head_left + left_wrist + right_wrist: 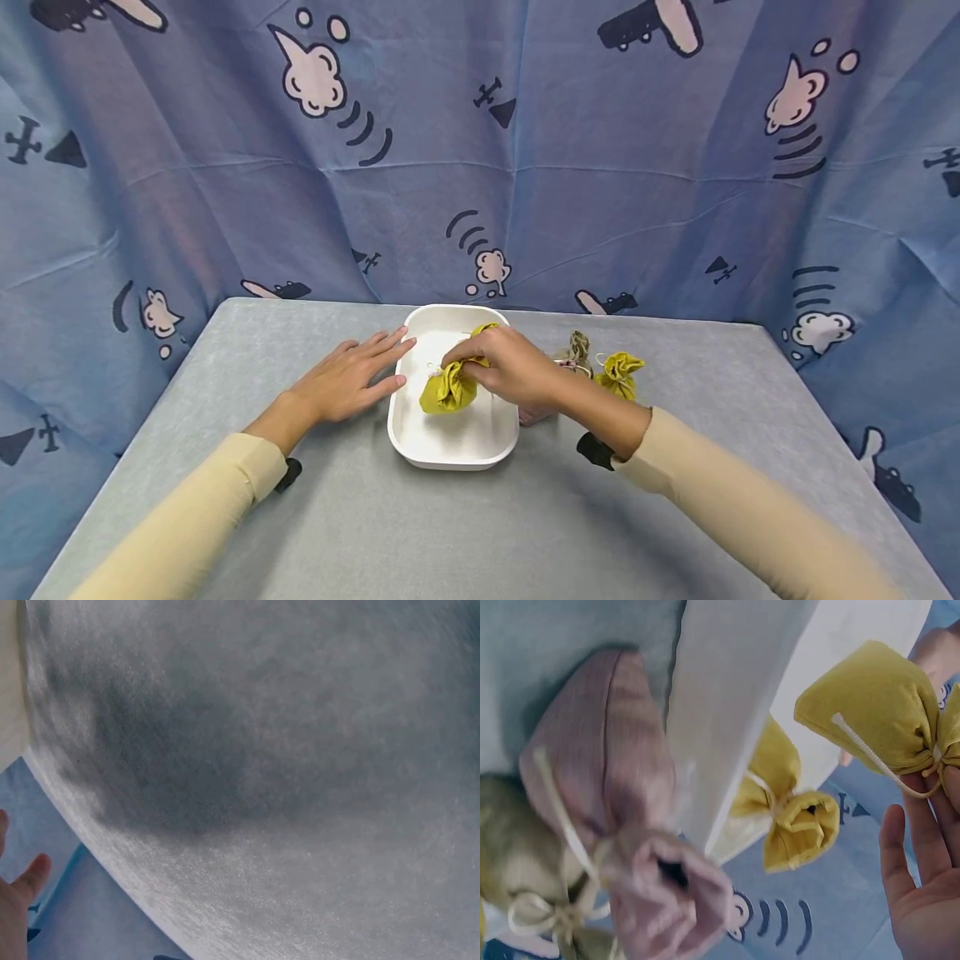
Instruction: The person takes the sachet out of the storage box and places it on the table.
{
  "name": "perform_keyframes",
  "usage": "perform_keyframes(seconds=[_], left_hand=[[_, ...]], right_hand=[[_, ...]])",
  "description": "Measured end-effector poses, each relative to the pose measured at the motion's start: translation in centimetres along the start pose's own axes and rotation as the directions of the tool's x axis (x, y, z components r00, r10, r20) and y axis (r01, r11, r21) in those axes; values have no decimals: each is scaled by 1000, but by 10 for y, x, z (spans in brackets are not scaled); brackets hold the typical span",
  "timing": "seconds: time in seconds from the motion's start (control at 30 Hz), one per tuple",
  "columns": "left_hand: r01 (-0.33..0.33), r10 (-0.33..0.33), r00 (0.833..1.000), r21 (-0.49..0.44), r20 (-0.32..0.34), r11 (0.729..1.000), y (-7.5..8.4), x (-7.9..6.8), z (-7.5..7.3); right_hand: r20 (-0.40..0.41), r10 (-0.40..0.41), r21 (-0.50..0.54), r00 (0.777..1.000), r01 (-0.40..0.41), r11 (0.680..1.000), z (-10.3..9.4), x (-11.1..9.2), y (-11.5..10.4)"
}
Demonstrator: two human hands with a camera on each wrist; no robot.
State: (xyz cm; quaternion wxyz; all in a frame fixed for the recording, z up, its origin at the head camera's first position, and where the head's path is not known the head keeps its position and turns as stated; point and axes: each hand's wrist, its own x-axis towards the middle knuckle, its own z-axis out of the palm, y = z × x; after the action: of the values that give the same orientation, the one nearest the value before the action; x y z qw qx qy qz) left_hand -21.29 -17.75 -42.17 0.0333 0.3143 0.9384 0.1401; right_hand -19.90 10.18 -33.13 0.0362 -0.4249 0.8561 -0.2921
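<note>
My right hand (517,367) pinches a yellow drawstring pouch (447,392) by its gathered neck, above the white tray (453,457). In the right wrist view the held pouch (870,709) has a white cord dangling, and the right hand (937,900) is at its neck. A second yellow pouch (776,761) is at the tray's far right part, mostly behind my right hand in the head view. My left hand (345,379) has its fingers spread, fingertips at the tray's left rim. The left wrist view catches just part of that hand (19,907).
Right of the tray, partly behind my right arm, stand a pink pouch (596,750), an olive-brown pouch (514,840) and another yellow pouch (618,375). A grey cloth covers the table (337,517). A blue printed curtain (435,117) hangs behind it.
</note>
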Motion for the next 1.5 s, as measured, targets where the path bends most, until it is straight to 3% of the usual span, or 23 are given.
perform_keyframes(seconds=[0.27,0.6,1.0,1.27,1.5], left_hand=[[-2,2,1000,7,-4,1000,0,0,-1],[-3,3,1000,7,-6,1000,0,1,1],[-4,4,1000,4,-4,1000,0,0,0],[-8,9,1000,13,-10,1000,0,1,1],[2,-2,1000,18,1,1000,0,1,1]], right_hand=[[-21,-18,-8,1000,18,1000,-19,-19,-8],[-59,58,23,997,-57,998,-35,-53,-6],[-102,28,92,994,-19,996,-65,-78,1],[-128,119,110,985,-106,988,-86,-100,3],[-155,176,44,972,-171,984,-92,-117,10]])
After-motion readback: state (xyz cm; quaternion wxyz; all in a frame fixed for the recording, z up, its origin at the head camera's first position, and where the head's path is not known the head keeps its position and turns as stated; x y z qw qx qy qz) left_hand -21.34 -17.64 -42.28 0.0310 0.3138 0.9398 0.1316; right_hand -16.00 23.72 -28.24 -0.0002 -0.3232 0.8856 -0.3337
